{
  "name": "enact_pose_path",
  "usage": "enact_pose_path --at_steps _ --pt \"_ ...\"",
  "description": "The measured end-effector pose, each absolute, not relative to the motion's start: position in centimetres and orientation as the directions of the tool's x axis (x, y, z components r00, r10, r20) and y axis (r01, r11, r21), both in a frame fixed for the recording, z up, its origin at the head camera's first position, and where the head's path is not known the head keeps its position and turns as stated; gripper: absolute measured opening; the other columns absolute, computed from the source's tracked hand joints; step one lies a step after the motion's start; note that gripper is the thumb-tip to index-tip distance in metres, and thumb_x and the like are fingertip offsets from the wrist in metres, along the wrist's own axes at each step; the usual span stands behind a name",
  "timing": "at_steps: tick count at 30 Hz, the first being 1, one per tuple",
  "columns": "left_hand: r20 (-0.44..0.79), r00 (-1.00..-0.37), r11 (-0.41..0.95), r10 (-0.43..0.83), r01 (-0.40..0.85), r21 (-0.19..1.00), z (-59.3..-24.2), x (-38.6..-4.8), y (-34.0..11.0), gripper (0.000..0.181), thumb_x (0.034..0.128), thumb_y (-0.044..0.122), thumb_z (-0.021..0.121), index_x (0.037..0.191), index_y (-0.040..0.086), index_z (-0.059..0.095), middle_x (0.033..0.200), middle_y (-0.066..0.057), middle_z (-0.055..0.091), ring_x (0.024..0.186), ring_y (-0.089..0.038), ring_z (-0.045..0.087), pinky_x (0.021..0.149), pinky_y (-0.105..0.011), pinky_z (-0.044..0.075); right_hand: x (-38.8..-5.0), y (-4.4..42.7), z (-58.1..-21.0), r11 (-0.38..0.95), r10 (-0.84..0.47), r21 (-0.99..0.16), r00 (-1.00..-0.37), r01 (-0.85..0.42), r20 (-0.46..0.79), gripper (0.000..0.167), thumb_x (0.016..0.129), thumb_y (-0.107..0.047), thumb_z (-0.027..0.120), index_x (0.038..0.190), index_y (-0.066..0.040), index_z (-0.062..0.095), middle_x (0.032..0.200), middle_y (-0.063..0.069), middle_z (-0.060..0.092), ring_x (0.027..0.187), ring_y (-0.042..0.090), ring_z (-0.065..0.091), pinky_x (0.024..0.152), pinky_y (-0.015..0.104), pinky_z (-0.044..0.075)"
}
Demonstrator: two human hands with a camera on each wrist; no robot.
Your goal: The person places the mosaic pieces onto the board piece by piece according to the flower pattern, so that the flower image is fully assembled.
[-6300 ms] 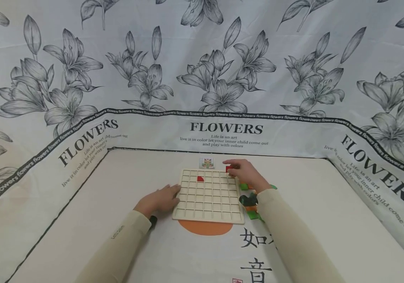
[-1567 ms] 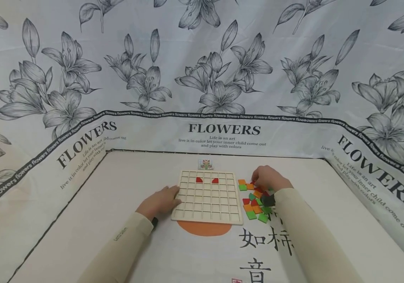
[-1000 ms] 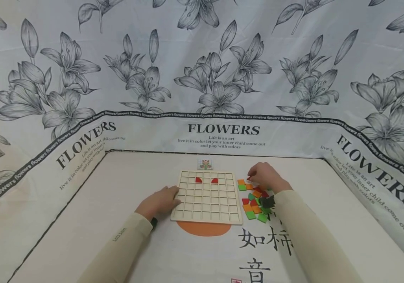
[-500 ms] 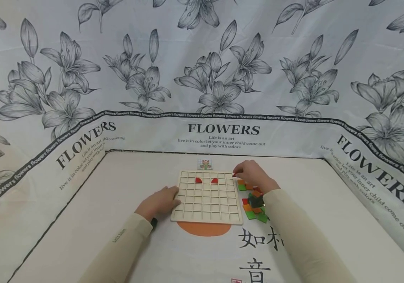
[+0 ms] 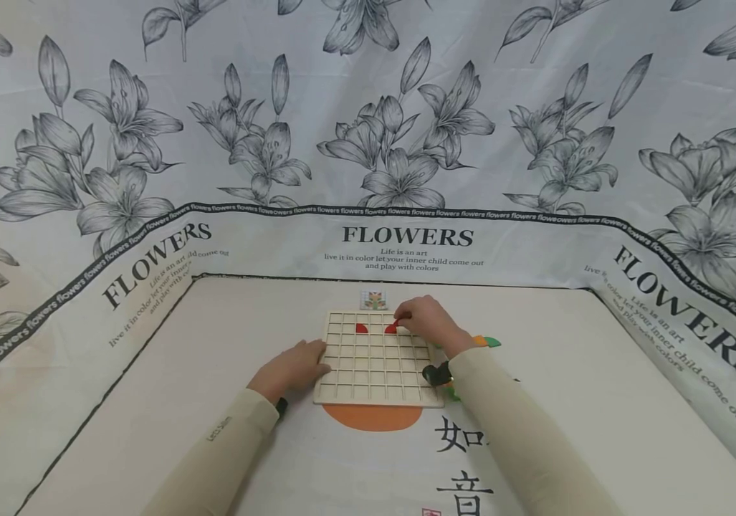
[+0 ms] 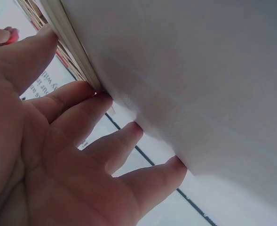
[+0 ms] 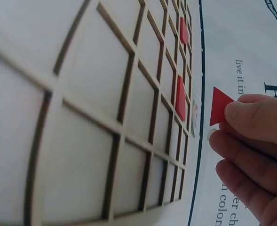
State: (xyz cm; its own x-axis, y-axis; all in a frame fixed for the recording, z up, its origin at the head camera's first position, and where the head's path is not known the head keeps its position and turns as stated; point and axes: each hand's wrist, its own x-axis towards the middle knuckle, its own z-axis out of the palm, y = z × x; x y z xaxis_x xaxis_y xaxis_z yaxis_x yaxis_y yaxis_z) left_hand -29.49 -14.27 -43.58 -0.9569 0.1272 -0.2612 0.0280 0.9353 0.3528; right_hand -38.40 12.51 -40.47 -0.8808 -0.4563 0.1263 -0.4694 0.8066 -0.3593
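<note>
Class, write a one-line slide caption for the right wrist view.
A right hand pinches a red tile near a wooden grid board holding two more red pieces.

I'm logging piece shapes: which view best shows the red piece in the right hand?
The right wrist view: the red piece appears large, its pointed corner and straight edges visible, though the right hand hides part. The head view shows a small red sliver; the left wrist view, a red patch, upper left.

Flat on the table [image 5: 258, 304] lies a pale wooden grid board [image 5: 373, 364], its left edge against the left hand [image 5: 292, 367]. Two red quarter-round tiles [image 5: 361, 328] sit near its far edge, where the right hand [image 5: 431, 322] pinches a red triangular tile [image 7: 218, 107].
</note>
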Motion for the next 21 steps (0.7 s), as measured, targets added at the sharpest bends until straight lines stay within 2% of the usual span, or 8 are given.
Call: enact_pose_path --at_steps 7,14,21 --pt "-0.256 -0.958 0.936 0.129 0.032 0.351 -43.6 -29.6 -14.3 0.062 0.0973 0.040 0.055 0.150 0.013 0.036 0.155 -0.007 0.038 0.149 -0.032 0.023 0.120 -0.053 0.026 -38.4 10.7 -40.8 0.811 -0.453 -0.345 -0.881 -0.472 0.139 0.009 0.089 -0.015 0.070 0.097 -0.013 0.074 0.092 -0.001 0.073 0.085 0.012 0.065 0.081 0.034 0.056" --pt "-0.261 -0.958 0.940 0.119 0.024 0.339 -43.6 -29.6 -14.2 0.062 0.0974 0.040 0.055 0.150 0.013 0.036 0.155 -0.006 0.037 0.148 -0.031 0.024 0.120 -0.052 0.026 -38.3 9.6 -40.9 0.793 -0.491 -0.324 -0.856 -0.516 0.164 0.009 0.091 -0.011 0.066 0.092 -0.012 0.074 0.092 0.001 0.073 0.086 0.016 0.066 0.080 0.035 0.056" --pt "-0.258 -0.958 0.940 0.125 0.031 0.340 -43.5 -29.6 -14.3 0.062 0.0976 0.040 0.054 0.150 0.014 0.036 0.155 -0.005 0.038 0.148 -0.030 0.024 0.120 -0.051 0.027 -38.5 8.6 -41.7 0.809 -0.493 -0.284 -0.857 -0.516 0.151 0.007 0.090 -0.011 0.067 0.089 -0.013 0.074 0.089 0.001 0.072 0.083 0.017 0.065 0.077 0.035 0.056"
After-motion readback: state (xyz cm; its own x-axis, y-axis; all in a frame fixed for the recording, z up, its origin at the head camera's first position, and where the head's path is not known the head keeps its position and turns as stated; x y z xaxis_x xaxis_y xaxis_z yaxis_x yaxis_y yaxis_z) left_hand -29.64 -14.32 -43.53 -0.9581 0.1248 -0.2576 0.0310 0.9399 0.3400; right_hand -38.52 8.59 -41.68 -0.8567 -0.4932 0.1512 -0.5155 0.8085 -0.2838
